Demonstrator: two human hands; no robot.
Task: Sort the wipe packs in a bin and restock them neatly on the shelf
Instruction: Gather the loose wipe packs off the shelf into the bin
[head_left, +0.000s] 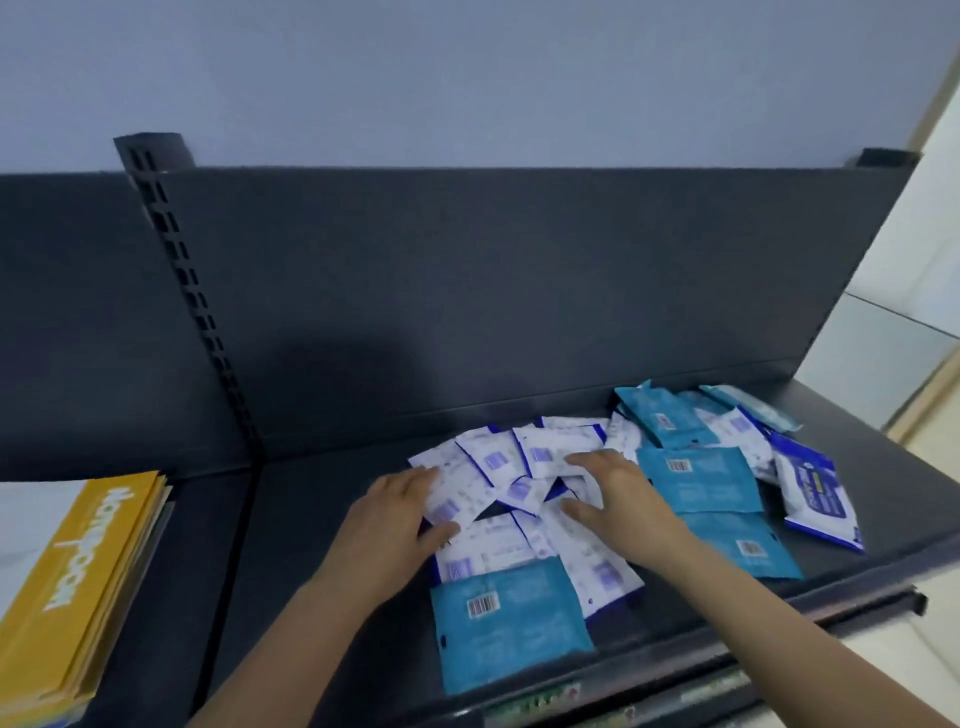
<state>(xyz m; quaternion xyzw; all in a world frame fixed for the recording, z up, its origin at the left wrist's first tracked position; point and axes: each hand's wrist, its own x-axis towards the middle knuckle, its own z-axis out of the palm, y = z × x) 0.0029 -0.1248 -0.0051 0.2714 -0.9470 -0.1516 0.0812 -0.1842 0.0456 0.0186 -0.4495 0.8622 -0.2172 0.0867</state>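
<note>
Fingers of my left hand (395, 512) lie nearly straight on the white wipe packs (493, 460), thumb spread wide against one pack's lower edge. Whether that pack is pinched or only pressed, I cannot tell. My right hand (618, 499) is splayed flat and relaxed on the same heap, gripping nothing. All the packs lie loose on the dark shelf (322, 519), overlapping, so I cannot count them. Both hands cover the middle of the white heap, and the print on every pack is too blurred to read.

One teal pack (511, 618) lies barcode up, close to the shelf's front lip (727, 644). More teal packs (696, 480) sit just right of my right hand, and a blue-and-white pack (815, 499) lies near the shelf's right end. Left of the heap the shelf is bare up to a seam below the slotted post (176, 270). Beyond the seam a yellow stack (88, 561) is cut off by the frame's edge. Labels on the front lip are a blur.
</note>
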